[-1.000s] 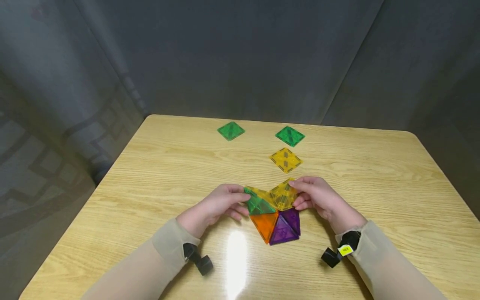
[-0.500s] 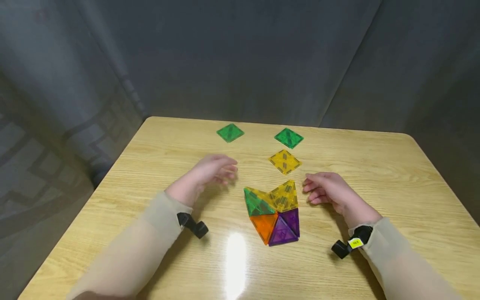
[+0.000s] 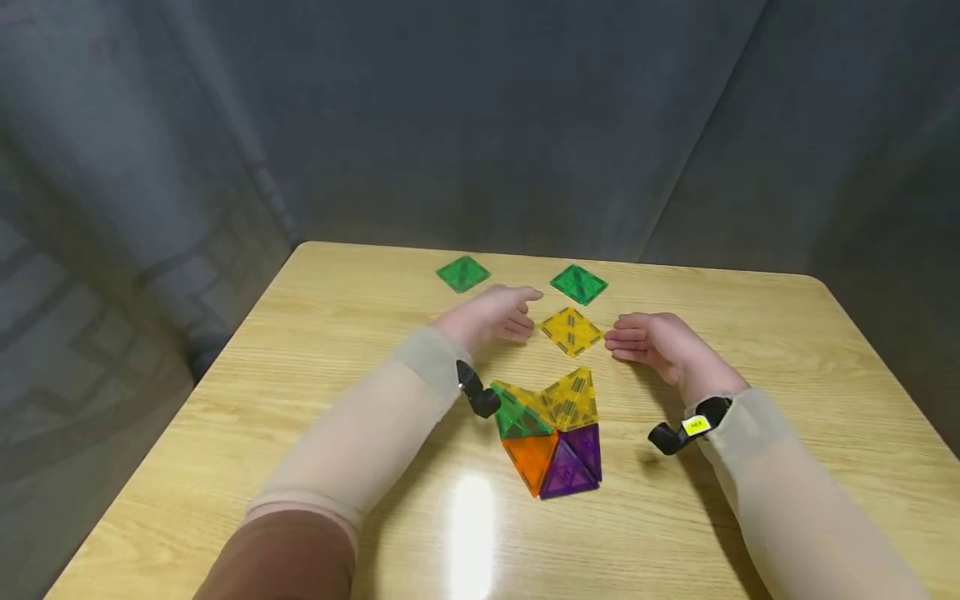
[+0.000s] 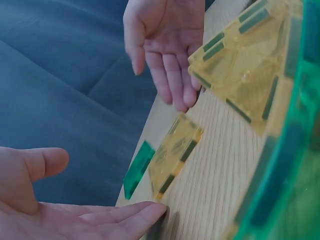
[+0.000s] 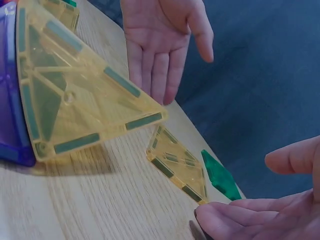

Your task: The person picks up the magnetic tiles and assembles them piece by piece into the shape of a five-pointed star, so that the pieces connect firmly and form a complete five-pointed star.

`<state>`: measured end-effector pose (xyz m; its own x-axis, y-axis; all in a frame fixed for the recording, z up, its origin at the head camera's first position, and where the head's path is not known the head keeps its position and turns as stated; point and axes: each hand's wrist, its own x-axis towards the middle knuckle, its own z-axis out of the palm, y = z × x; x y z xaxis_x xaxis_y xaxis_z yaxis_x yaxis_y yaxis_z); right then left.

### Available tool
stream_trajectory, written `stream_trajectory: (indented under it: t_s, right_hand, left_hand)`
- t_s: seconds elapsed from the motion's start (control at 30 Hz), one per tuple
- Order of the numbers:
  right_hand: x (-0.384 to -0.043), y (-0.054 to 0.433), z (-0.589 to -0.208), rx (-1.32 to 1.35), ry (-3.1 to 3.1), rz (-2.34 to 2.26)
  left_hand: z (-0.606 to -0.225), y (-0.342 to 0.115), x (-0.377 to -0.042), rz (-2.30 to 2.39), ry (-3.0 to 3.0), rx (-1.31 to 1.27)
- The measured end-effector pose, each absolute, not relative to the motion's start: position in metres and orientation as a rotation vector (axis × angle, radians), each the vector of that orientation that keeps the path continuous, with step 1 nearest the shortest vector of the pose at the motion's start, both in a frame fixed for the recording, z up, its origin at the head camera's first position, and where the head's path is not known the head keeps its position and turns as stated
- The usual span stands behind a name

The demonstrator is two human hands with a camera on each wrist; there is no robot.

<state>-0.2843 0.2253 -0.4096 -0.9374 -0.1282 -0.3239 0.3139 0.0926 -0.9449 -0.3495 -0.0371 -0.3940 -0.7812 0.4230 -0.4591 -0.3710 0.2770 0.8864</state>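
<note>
Both hands are held with straight fingers on either side of a yellow diamond of magnetic tiles lying on the table. On its left is my left hand, thumb spread from the fingers. My right hand faces it, fingertips right at the diamond's right corner. Neither hand grips anything. Nearer to me stands a joined build of translucent magnetic tiles, with a green tile, an orange tile, purple tiles and yellow tiles. In the right wrist view a yellow triangle of it tilts up off the table.
Two green diamonds lie near the far edge, a left one and a right one, the latter just behind the yellow diamond. The wooden table ends at a dark grey curtain.
Both hands have let go of the joined build and moved forward. The left hand swung out left, then across to the yellow diamond; the right hand came to its other side.
</note>
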Motion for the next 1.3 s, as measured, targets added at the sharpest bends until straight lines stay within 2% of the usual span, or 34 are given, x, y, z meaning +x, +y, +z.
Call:
stream_trajectory:
  t_s: [0.63,0.9,1.3]
  right_hand:
    - [-0.288,0.217,-0.416,0.339,1.7,-2.21]
    - [-0.275,0.212,-0.411,0.352,1.712,-2.24]
    - [-0.272,0.206,-0.411,0.277,1.67,-2.252]
  left_hand:
    - [-0.41,-0.019,-0.36,1.589,2.001,-0.088]
    - [-0.404,-0.018,-0.367,1.223,2.424,0.107]
    - [-0.391,-0.016,-0.361,1.591,2.122,-0.008]
